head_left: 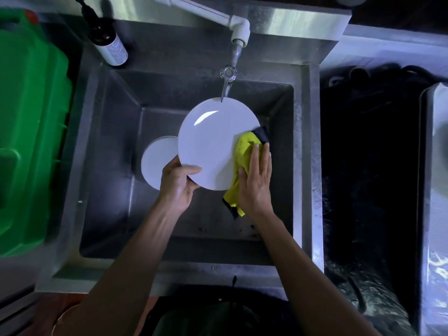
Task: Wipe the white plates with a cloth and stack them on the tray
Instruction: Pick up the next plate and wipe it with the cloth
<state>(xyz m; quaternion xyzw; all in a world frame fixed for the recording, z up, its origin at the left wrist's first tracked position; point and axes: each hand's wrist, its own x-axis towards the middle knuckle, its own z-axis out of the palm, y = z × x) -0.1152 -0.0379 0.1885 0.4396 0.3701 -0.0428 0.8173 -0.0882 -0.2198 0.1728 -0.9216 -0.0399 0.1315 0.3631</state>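
Over the steel sink (97,166) I hold a large white plate (213,141) face up. My left hand (178,183) grips its near-left rim, thumb on top and fingers underneath. My right hand (257,180) lies flat with straight fingers on a yellow cloth with a dark edge (243,154), pressing it against the plate's right side. Part of the cloth hangs below the plate. A second white plate (155,161) lies in the sink basin, partly hidden behind the held plate and my left hand.
A tap (229,73) on a white pipe (240,27) hangs above the plate's far edge. A dark bottle (109,42) stands at the sink's back left corner. A green plastic container (31,132) sits to the left. Dark counter and a pale object (436,190) lie right.
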